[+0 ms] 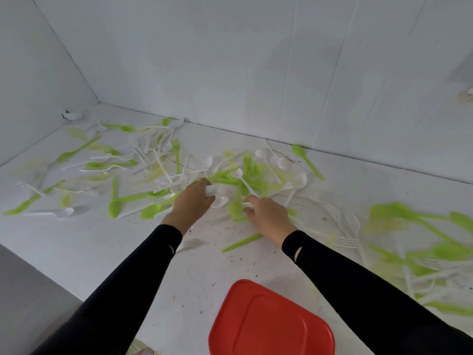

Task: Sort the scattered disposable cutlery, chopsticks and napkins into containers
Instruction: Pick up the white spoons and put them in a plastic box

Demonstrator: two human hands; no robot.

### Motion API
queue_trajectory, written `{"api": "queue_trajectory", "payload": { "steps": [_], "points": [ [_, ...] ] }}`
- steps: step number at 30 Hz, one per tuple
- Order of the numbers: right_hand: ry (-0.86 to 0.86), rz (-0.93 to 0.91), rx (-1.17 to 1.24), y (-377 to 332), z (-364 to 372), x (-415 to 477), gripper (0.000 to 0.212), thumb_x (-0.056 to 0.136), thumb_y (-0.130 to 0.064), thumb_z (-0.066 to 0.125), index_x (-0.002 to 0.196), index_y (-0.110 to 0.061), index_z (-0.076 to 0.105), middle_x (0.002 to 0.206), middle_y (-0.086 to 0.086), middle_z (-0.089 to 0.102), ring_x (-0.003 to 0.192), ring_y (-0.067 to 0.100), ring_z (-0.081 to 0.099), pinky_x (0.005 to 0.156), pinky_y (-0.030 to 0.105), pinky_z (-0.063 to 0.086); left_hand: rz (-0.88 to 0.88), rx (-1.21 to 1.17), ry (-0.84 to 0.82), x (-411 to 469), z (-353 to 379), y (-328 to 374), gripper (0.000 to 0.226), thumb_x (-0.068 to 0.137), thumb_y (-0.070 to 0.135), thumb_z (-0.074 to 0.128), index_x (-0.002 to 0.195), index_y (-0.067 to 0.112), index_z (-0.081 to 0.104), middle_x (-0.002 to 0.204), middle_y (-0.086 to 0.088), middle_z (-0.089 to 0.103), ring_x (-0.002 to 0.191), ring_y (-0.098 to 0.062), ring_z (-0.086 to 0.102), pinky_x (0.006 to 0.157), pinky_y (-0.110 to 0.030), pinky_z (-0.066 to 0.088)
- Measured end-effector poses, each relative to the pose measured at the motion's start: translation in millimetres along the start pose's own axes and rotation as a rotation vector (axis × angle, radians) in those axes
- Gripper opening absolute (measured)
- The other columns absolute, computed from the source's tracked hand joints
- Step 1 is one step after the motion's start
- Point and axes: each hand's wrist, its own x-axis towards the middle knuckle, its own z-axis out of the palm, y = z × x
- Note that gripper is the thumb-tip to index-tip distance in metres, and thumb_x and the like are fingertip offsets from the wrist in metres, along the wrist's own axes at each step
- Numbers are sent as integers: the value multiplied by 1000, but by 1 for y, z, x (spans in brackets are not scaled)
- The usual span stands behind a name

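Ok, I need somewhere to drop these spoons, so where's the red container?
Head view, bottom edge, slightly right of centre: the red container sits on the white surface beside the right sleeve, closer to the person than the cutlery.

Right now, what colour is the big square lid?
The lid is red, clearest in the head view.

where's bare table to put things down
Bare: table between left sleeve and right sleeve, just beyond the red lid; outside the left sleeve, below the white spoon. Crowded: around left hand and right hand, and the right heap.
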Motion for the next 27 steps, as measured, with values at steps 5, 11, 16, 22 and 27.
{"api": "queue_trajectory", "payload": {
  "steps": [5,11,16,22,27],
  "points": [
    [-3,80,-34,7,-1,5,30,99,-34,49,119,-11,49,96,4,57,89,28,60,65,32,37,-53,57,-85,5,14,-1,29,84,35,72,104,15,65,105,-4,53,90,-27,59,71,-32,42],
    [53,132,60,15,-3,6,25,98,-24,45,118,-9,47,92,4,52,80,25,52,66,33,38,-51,95,-114,14,18,-2,16,88,26,63,88,11,60,92,-1,52,83,-25,58,66,-29,36],
    [22,165,184,15,-1,9,27,94,-20,48,120,-15,53,102,7,60,91,28,60,68,33,43,8,32,-31,30,11,6,17,93,10,56,108,4,50,92,-17,65,84,-34,61,64,-33,40],
    [-8,82,431,23,-17,8,13,86,-21,62,94,-12,59,84,1,53,74,19,51,62,30,37,0,-58,21,62,8,27,25,90,8,58,114,-1,57,101,-22,64,96,-38,59,79,-37,41],
    [24,161,819,42,-55,8,21,84,-22,68,103,-16,59,87,2,62,63,11,52,54,23,42,-115,-183,-33,83,17,44,30,89,27,65,88,-2,59,76,-12,64,62,-26,62,61,-29,49]
  ]
}}
